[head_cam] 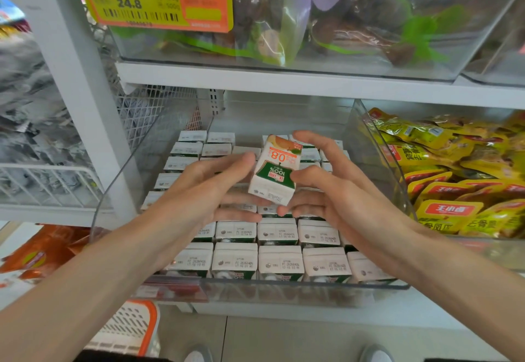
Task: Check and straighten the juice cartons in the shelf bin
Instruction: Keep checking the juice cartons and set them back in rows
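Left hand [204, 191], right hand [343, 199] hold a carton [277, 174] — packed cartons [279, 259] beneath.

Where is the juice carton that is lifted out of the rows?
Head view, centre: the lifted carton is held between the left hand and the right hand, above the rows of cartons in the clear bin.

Both forearms bare, stretched forward, converging at centre. Left hand [210, 188]: thumb against left side of carton [277, 174], fingers curled underneath. Right hand [335, 191]: thumb on carton's right side, index arched past its top, other fingers underneath.
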Available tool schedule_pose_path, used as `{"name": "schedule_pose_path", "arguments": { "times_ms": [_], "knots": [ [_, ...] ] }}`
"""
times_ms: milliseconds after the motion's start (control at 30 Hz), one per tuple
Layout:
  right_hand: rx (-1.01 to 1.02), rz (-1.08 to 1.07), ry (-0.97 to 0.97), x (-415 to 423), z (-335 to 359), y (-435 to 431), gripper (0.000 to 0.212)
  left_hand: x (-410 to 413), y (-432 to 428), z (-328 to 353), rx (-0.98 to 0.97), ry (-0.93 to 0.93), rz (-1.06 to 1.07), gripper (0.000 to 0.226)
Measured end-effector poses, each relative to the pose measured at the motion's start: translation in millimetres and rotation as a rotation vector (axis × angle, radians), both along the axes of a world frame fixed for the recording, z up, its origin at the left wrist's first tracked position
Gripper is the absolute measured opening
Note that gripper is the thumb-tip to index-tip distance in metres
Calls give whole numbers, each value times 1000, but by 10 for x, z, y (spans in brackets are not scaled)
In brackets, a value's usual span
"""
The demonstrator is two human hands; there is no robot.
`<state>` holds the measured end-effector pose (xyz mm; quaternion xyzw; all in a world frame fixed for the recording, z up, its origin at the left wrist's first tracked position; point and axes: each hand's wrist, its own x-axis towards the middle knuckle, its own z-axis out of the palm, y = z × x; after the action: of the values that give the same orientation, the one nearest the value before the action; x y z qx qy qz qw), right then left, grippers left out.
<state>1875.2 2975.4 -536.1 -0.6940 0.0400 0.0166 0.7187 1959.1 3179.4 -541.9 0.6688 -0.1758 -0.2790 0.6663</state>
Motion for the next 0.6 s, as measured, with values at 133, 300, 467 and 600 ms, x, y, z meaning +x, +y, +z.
{"name": "schedule_pose_path", "arguments": {
  "times_ms": [133,300,467,600],
  "knots": [
    [-31,-15,51,2,-21,0,74,6,28,-10,43,-34,-17,42],
    [-129,-80,69,-5,39,37,47,14,43,-14,-12,-38,15,41],
    [-198,-100,34,-29,64,19,35,2,36,-3,-33,-47,53,31],
    [-227,-75,-43,-57,26,-5,42,-10,40,2,-33,-92,66,43]
  ]
}}
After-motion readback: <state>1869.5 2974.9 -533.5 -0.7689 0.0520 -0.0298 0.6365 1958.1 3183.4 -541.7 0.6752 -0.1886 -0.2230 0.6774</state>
